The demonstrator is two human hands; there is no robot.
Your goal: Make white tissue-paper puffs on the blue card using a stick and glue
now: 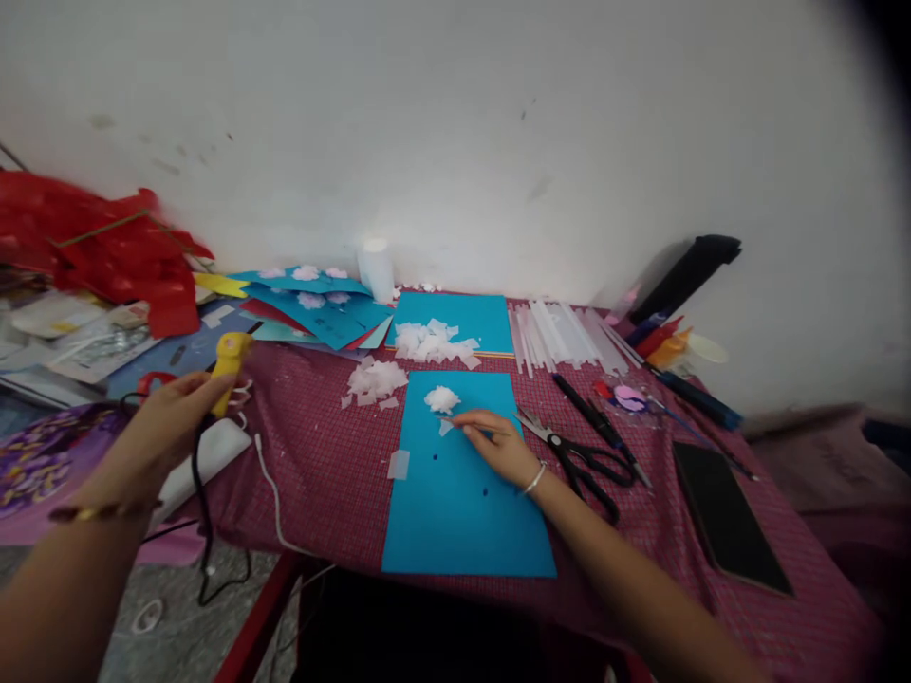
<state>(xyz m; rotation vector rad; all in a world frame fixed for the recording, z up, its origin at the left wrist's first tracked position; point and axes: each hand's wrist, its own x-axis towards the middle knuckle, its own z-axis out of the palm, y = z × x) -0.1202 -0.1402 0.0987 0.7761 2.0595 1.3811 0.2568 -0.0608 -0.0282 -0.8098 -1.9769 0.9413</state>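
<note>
My left hand (167, 422) is raised at the table's left side, closed around a yellow glue gun (229, 359) with a black cord hanging from it. A sheet of blue paper (470, 531) lies in front of me, bearing a ruffled white paper flower (442, 399) near its top and two small dark dots below. Just under the flower, my right hand (498, 446) pinches a small white paper piece (446, 427) close to the sheet. Another white square (399, 465) overlaps the sheet's left edge.
White paper pieces are heaped left of the sheet (376, 378) and on a blue stack (455, 311) behind it. Scissors (569, 449), a pen-shaped cutter (598, 417), translucent sticks (569, 337) and a black notebook (730, 517) lie right. A white power strip (206, 465) sits left.
</note>
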